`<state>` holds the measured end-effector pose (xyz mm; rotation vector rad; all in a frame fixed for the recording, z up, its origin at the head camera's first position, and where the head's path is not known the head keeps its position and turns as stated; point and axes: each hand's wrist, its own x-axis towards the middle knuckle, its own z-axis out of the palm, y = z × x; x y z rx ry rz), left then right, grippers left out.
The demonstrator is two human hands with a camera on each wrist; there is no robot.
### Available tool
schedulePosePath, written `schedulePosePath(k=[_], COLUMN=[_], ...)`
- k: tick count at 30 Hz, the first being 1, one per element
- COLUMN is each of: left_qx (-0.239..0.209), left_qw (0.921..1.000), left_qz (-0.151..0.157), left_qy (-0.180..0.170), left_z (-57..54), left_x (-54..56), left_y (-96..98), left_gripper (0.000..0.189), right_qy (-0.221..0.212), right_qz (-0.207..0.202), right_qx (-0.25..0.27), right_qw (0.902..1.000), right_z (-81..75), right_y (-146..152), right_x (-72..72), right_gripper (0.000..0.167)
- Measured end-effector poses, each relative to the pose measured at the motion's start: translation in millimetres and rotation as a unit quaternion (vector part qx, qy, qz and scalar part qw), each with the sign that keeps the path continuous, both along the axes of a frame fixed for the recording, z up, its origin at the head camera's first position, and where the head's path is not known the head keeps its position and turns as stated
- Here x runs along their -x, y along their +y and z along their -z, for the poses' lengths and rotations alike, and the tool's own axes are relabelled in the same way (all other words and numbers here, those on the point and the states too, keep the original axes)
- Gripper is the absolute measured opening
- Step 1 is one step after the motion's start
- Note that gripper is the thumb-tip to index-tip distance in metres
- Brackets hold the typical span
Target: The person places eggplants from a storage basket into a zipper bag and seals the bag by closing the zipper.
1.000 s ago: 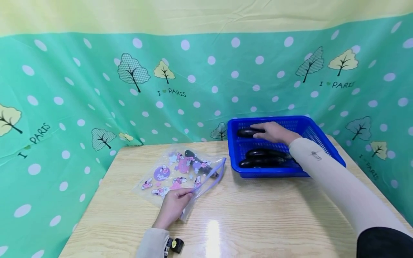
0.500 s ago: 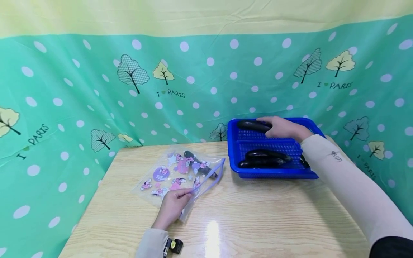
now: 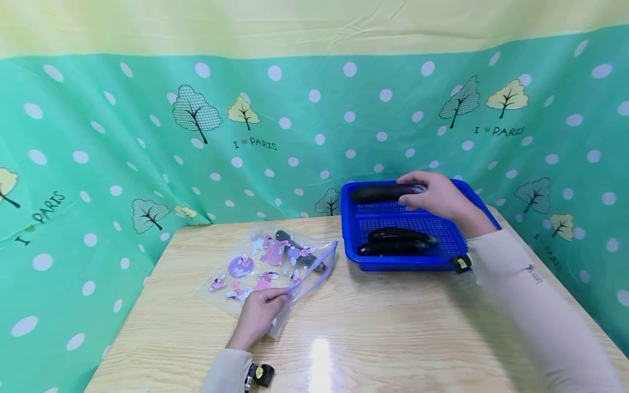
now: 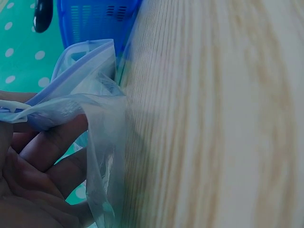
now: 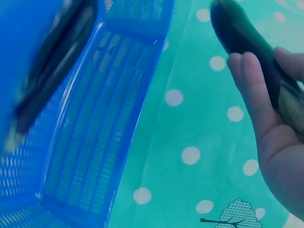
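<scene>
A clear zip bag (image 3: 253,273) with purple edges and cartoon prints lies on the left of the table, one eggplant (image 3: 295,251) showing through it. My left hand (image 3: 260,314) pinches the near side of the bag's mouth, which gapes toward the basket; the left wrist view shows the plastic (image 4: 102,118) between thumb and fingers. Over the back of the blue basket (image 3: 413,267), my right hand (image 3: 434,196) grips a dark eggplant (image 3: 378,194) by its stem end. In the right wrist view this eggplant (image 5: 242,33) is up beside the basket wall, its rounded end pointing away from the palm.
Two more eggplants (image 3: 395,248) lie side by side in the front of the basket. A green dotted curtain (image 3: 295,136) hangs close behind the wooden table (image 3: 373,333) and along both sides.
My right hand has lifted the eggplant from the basket's back and shifted slightly right, its grip now at the stem end. My left hand keeps its hold on the bag.
</scene>
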<state>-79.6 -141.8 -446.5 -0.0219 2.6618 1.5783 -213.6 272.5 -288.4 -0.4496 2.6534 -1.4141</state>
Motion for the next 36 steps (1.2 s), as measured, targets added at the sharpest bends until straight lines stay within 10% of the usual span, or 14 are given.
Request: schedulePosePath(k=[18, 36], left_qx=[-0.004, -0.021], left_qw=[0.9994, 0.9978], left_qz=[-0.018, -0.016], left_qy=[0.030, 0.060], left_z=[-5.8, -16.9], left_x=[24.1, 29.8], left_y=[3.4, 6.5], left_gripper=[0.024, 0.023], right_qy=[-0.090, -0.066], right_qz=[0.018, 0.037], right_qx=[0.235, 0.137], right_qw=[0.9678, 0.9877], right_z=[39.9, 91.5], right_y=[-49, -133], right_x=[-60.9, -122.6], right_gripper=[0.056, 0.044])
